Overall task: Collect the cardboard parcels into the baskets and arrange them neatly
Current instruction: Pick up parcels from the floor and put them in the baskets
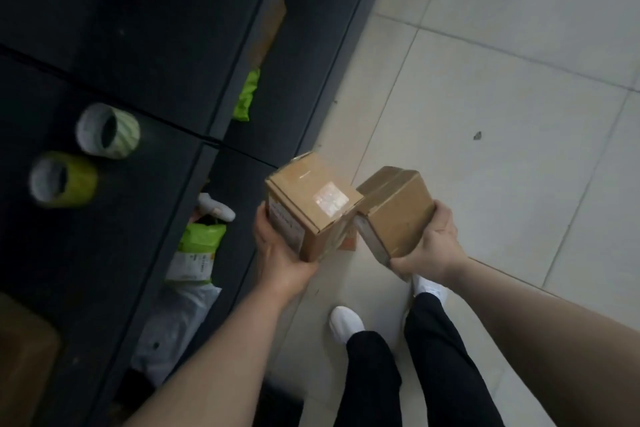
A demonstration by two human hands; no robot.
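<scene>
Mid-task, carrying stage. Left hand (277,250) grips a box (311,204) from below, fingers curled round its side; right hand (429,246) clamps a second box (394,211), centre of frame, the two boxes touching at a corner. Both held over the floor (502,80) beside the dark shelf (138,45). No basket in view, so nothing placed yet as far as shown. Another brown box (24,357) sits lower left, probably left to collect. Tape rolls (107,130) at left.
</scene>
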